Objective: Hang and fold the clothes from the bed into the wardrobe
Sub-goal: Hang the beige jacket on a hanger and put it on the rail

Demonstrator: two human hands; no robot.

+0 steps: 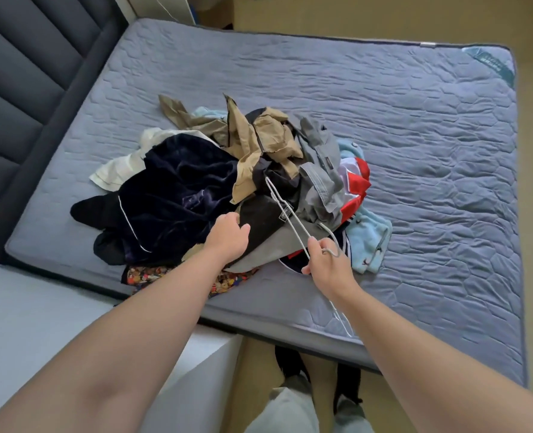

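Step in hand: You stood at the side of the grey-blue quilted mattress (384,126) of the bed, seemingly picking a garment to go on a hanger. By the size of the heap, most of the task remained.
Right hand: Your right hand (324,260) was closed around the thin white wire hanger (285,210), gripping near its hook. One end of the hanger slanted away from that hand over the heap.
Left hand: Your left hand (227,235) had curled fingers at the edge of the dark grey garment with a small logo (265,220). I cannot tell whether it had hold of the cloth yet.
Clothes: The heap lay on the bed just beyond both hands. The navy velvet garment with white piping (171,195) sat to the left of your left hand. The tan crumpled garment (259,142) lay farther off. The light-blue fleece piece (368,242) lay right of your right hand.
Next move: It probably called for a firm pinch on one garment, then lifting it free so nothing else dragged along before you threaded the hanger.
Hidden: The wardrobe was out of view. Your left fingertips were hidden behind the back of the hand. The overlapping garments made it hard to tell what kind each one was.
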